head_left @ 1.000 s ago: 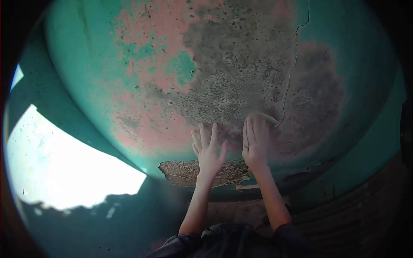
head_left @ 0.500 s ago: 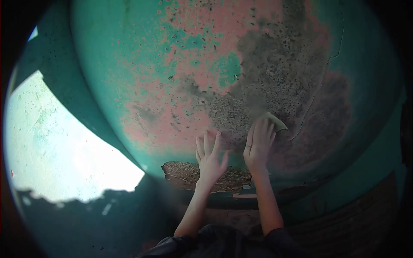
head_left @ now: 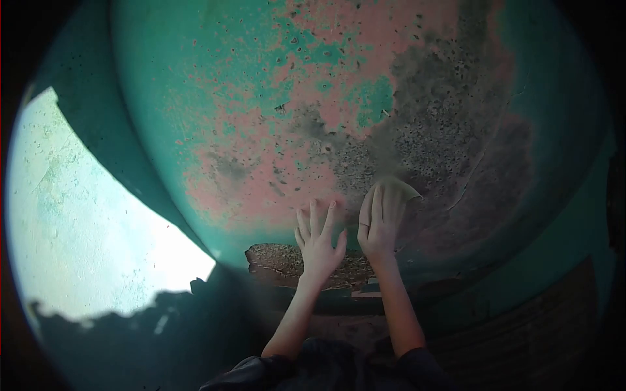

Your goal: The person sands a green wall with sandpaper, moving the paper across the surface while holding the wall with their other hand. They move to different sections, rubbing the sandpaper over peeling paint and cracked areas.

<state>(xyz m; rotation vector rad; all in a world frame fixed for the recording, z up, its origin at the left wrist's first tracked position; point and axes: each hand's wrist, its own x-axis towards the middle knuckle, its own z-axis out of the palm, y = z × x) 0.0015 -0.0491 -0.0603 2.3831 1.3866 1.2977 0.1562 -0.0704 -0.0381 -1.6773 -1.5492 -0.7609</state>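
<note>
In front of me curves a large metal surface (head_left: 195, 124), its green paint worn through to pink and dark grey patches. My right hand (head_left: 383, 218) presses a piece of sandpaper (head_left: 409, 188) against the lower part of the grey patch (head_left: 430, 124). The sheet's pale corner sticks out beside the fingertips, and most of it is covered by the fingers. Left of it, my left hand (head_left: 318, 241) rests with spread fingers on the lower edge of the pink patch (head_left: 261, 182). It holds nothing.
Below my hands, a rough brown break (head_left: 277, 262) with a jagged edge runs along the bottom of the surface. A crack-like line (head_left: 479, 159) crosses the right side. At left is a brightly sunlit pale green surface (head_left: 98, 221) with shadow below.
My right hand has slid a little left and down with the sandpaper. My left hand stays nearly in place, and the view has shifted slightly.
</note>
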